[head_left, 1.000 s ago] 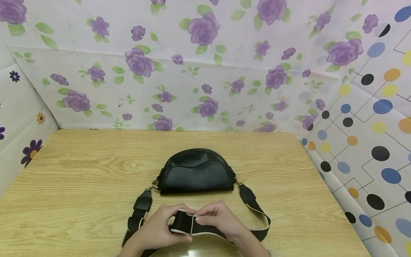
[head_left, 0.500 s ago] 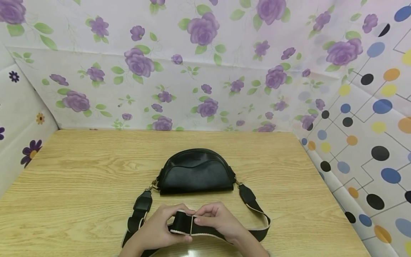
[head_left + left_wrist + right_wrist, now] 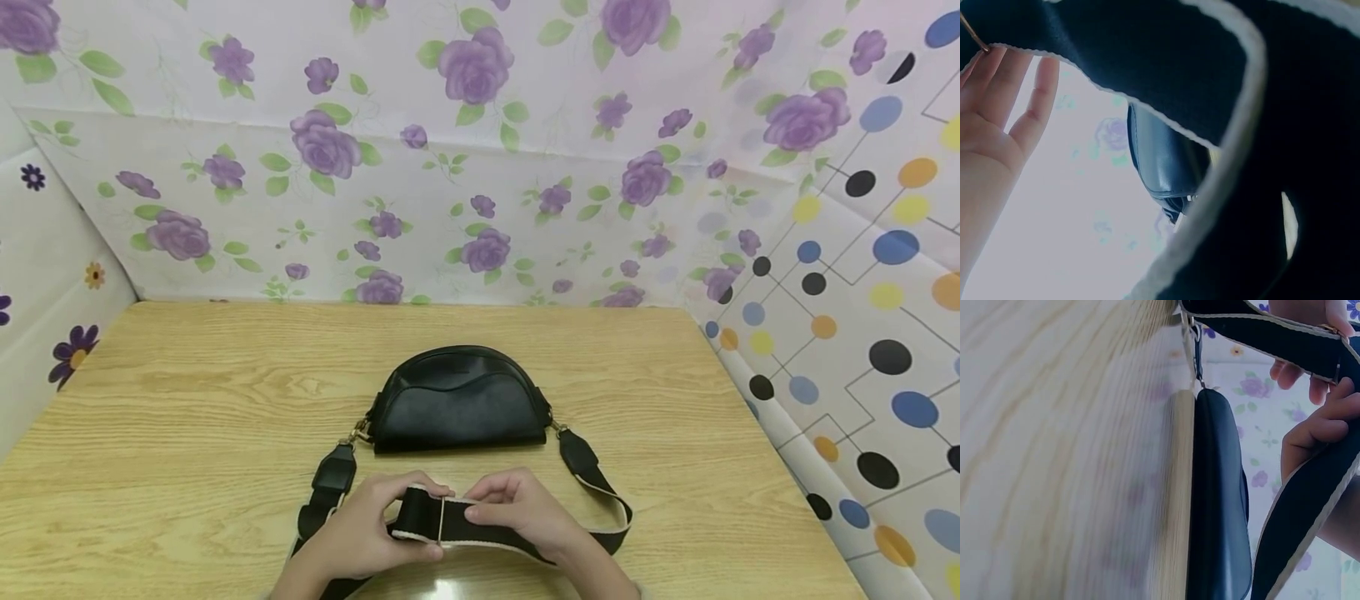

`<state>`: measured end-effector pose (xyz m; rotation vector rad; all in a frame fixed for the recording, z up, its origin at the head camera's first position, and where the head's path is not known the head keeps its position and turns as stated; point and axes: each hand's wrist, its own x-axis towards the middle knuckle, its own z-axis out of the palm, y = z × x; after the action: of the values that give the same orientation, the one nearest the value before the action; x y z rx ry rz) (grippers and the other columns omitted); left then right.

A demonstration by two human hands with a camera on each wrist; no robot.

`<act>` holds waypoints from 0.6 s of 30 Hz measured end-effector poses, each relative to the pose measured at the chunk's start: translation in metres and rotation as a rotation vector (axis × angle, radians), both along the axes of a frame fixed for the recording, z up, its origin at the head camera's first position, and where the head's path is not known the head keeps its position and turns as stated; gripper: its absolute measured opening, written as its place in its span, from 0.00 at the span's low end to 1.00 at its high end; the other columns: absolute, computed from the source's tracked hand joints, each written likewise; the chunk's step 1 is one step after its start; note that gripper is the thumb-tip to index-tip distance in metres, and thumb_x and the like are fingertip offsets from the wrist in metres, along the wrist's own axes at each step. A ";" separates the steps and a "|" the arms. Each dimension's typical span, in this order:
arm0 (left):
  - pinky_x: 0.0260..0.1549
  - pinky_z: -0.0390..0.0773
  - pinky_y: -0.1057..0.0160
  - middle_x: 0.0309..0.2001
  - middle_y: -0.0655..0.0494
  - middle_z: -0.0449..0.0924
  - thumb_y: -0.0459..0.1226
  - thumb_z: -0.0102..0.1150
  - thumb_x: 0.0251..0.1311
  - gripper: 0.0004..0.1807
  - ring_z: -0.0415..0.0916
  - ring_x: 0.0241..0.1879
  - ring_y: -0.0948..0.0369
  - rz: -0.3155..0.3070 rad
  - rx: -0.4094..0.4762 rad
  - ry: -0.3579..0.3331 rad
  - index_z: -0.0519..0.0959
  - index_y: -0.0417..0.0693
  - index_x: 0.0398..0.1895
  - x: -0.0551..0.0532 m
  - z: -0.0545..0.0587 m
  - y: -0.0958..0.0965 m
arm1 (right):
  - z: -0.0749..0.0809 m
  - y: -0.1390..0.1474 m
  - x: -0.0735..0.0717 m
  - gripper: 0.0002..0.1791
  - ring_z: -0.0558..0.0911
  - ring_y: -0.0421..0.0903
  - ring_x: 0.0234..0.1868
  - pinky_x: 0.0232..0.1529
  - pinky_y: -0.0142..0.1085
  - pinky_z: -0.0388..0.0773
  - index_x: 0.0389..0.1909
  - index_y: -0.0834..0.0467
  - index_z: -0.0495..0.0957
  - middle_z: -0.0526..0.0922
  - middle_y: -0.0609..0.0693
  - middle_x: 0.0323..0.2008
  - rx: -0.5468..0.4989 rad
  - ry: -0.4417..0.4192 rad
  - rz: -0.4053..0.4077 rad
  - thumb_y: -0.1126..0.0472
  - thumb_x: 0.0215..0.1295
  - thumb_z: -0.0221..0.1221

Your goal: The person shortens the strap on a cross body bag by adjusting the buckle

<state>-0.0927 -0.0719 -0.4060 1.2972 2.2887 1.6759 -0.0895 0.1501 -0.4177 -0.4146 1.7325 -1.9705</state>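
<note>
The grip of the left hand (image 3: 375, 525) is narrow and holds the black strap (image 3: 480, 532) of a bag: its fingers lie at the upper edge and its thumb at the lower edge, around a folded loop of the strap. The grip of the right hand (image 3: 521, 517) pinches the same strap with the thumb in front, just beside a thin metal bar (image 3: 441, 521) which stands across it between the two hands. The strap has pale edges, and from the hands it runs out on both sides and bends back toward the bag (image 3: 461, 408). A metal clip (image 3: 361, 433) joins it at the left end of the bag, and another clip at the right end. The black, half-round bag rests on the wooden counter (image 3: 187, 392), beyond the hands. Behind the counter there is a white cloth (image 3: 420, 200) with purple flowers; at the right, a dotted cloth (image 3: 847, 375).
</note>
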 end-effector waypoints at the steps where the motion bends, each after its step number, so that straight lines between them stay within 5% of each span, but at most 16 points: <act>1: 0.37 0.74 0.62 0.40 0.57 0.79 0.39 0.71 0.41 0.23 0.76 0.39 0.62 0.001 -0.001 -0.002 0.76 0.49 0.43 -0.001 -0.002 0.000 | 0.000 0.001 0.000 0.18 0.80 0.39 0.32 0.35 0.31 0.74 0.37 0.83 0.69 0.82 0.46 0.27 -0.001 -0.002 0.001 0.69 0.54 0.59; 18: 0.38 0.74 0.62 0.41 0.58 0.79 0.38 0.71 0.40 0.25 0.76 0.40 0.62 0.003 0.010 -0.061 0.75 0.49 0.45 -0.001 -0.004 0.000 | -0.001 0.002 -0.001 0.19 0.79 0.38 0.32 0.35 0.30 0.74 0.36 0.85 0.66 0.82 0.45 0.28 -0.056 0.007 0.006 0.69 0.56 0.58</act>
<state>-0.0933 -0.0715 -0.4097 1.2270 2.2528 1.7059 -0.0909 0.1517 -0.4191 -0.4455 1.6818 -2.0195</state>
